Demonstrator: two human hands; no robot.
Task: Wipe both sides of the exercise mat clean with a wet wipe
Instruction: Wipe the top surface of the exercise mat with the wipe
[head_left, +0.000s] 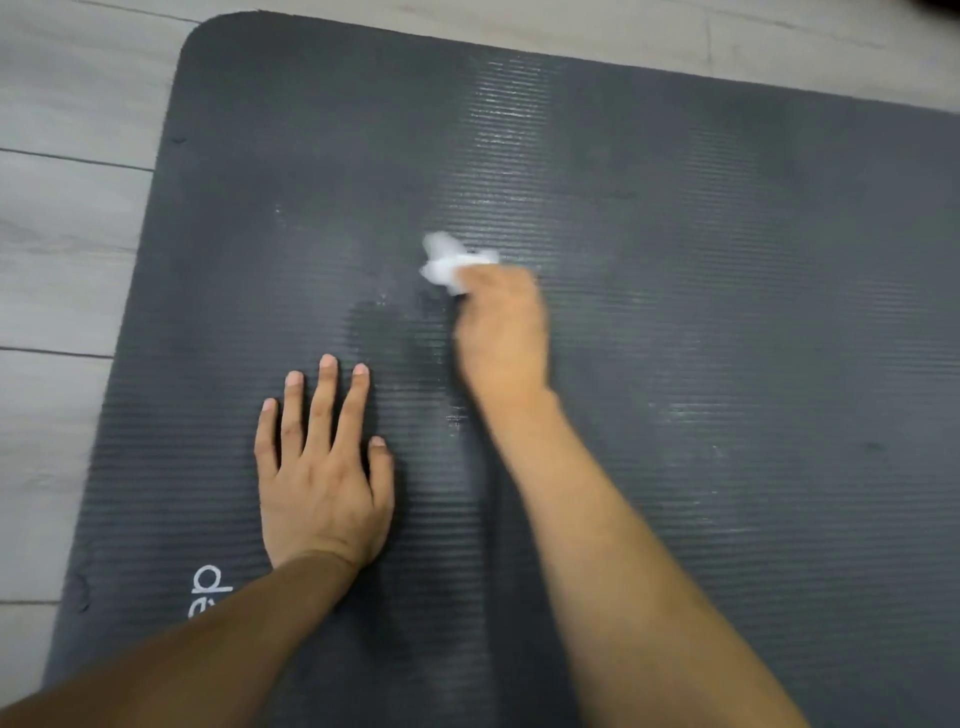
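Note:
A dark grey ribbed exercise mat (701, 260) lies flat on the floor and fills most of the view, with white lettering near its lower left edge. My right hand (501, 332), blurred by motion, grips a crumpled white wet wipe (447, 265) and presses it against the mat near the middle. Damp shiny streaks show on the mat above and to the right of the wipe. My left hand (322, 467) rests flat on the mat with fingers spread and straight, below and to the left of the wipe.
Pale grey wood-look floorboards (57, 234) surround the mat on the left and along the top. The mat's rounded corner (218, 36) sits at the upper left. A dark blurred object (940, 5) shows at the top right corner.

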